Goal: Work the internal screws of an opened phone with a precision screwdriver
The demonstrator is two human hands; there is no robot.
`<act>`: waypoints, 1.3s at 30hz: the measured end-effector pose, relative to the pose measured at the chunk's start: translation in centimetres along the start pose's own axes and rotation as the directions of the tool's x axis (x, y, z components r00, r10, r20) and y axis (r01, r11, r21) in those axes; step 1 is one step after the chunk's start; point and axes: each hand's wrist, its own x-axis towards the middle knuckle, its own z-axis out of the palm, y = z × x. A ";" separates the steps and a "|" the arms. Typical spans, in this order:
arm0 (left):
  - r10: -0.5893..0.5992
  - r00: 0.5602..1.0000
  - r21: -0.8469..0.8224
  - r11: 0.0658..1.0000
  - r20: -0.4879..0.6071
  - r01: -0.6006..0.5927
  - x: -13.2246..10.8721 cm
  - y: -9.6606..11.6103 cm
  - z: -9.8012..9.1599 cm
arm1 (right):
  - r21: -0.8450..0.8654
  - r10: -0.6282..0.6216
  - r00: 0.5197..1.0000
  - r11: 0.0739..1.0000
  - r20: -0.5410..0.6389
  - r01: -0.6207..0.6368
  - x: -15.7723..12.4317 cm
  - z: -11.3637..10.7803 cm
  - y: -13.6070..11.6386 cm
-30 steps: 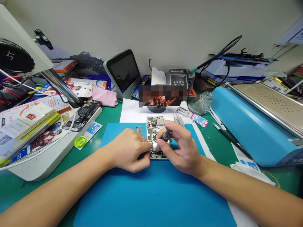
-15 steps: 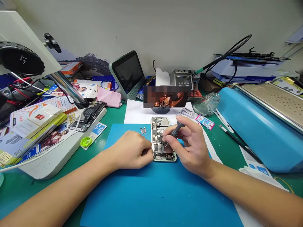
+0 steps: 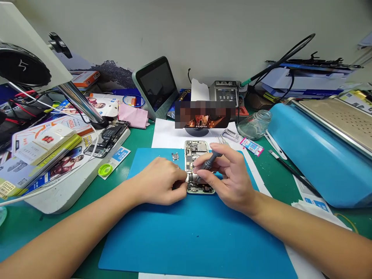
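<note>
An opened smartphone (image 3: 200,147), its inner boards and screws bared, lies on the blue work mat (image 3: 186,232). My left hand (image 3: 162,181) is closed, curled fingers and thumb pressed at the phone's left edge; its fingertips are partly hidden. In my right hand (image 3: 232,178) a dark grey screwdriver (image 3: 211,161) is gripped, tilted, its tip down over the lower half of the phone. Thin metal points like tweezers (image 3: 222,139) stick out behind the right fingers. Left of the phone's top rests a small metal part (image 3: 175,156).
A phone showing a video (image 3: 203,118) stands behind the mat. To the right are a glass jar (image 3: 255,124), a brush (image 3: 286,166) and a big blue machine (image 3: 308,155). A microscope stand (image 3: 81,104), boxes and another opened phone (image 3: 110,137) crowd the left. A green cap (image 3: 105,169) lies nearby.
The screwdriver in my right hand has swung to a flatter tilt, and its tip has moved slightly left and down over the phone. My left hand stays at the phone's edge. The view has shifted slightly.
</note>
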 end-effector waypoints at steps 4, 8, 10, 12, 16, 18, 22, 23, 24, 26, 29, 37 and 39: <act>-0.013 0.994 -0.043 0.999 -0.106 0.008 -0.1 0.2 0.0 | -0.002 -0.028 0.999 1.000 -0.018 0.028 0.1 0.0 0.1; 0.024 0.992 -0.072 0.997 -0.125 -0.033 -0.2 0.3 0.1 | 0.006 0.016 0.999 1.000 -0.048 -0.016 0.1 0.1 0.0; 0.047 0.991 -0.082 0.995 -0.122 -0.057 -0.2 0.3 0.2 | -0.005 0.007 0.999 1.000 -0.050 -0.008 0.1 0.1 -0.1; 0.060 0.990 -0.085 0.994 -0.127 -0.071 -0.2 0.2 0.3 | -0.014 -0.018 0.999 1.000 -0.047 0.017 0.1 0.1 -0.1; 0.078 0.989 -0.085 0.992 -0.122 -0.089 -0.2 0.1 0.6 | -0.032 -0.047 0.998 0.998 -0.038 0.046 0.1 0.1 -0.2; 0.080 0.990 -0.084 0.992 -0.119 -0.091 -0.1 0.1 0.7 | -0.043 -0.056 0.998 0.998 -0.036 0.054 0.1 0.1 -0.2; 0.071 0.991 -0.087 0.993 -0.111 -0.081 0.0 0.0 0.7 | -0.045 -0.065 0.997 0.997 -0.032 0.064 0.1 0.0 -0.1; 0.065 0.992 -0.091 0.993 -0.109 -0.075 0.0 0.0 0.7 | -0.042 -0.063 0.998 0.997 -0.030 0.062 0.1 0.0 -0.1; 0.058 0.992 -0.095 0.993 -0.108 -0.069 0.0 0.0 0.7 | -0.040 -0.061 0.998 0.997 -0.029 0.059 0.1 0.0 -0.1; 0.043 0.993 -0.106 0.993 -0.107 -0.055 0.0 -0.1 0.6 | -0.039 -0.062 0.998 0.997 -0.026 0.061 0.1 0.1 -0.1; 0.029 0.994 -0.119 0.992 -0.105 -0.041 0.0 0.0 0.4 | -0.035 -0.072 0.997 0.997 -0.023 0.071 0.1 0.1 -0.2; 0.018 0.997 -0.130 0.991 -0.079 -0.028 0.0 0.0 0.2 | -0.048 -0.056 0.998 0.997 -0.025 0.055 0.1 0.1 -0.3; 0.015 0.997 -0.128 0.991 -0.078 -0.025 0.0 -0.1 0.2 | -0.058 -0.063 0.998 0.996 -0.026 0.061 0.1 0.1 -0.3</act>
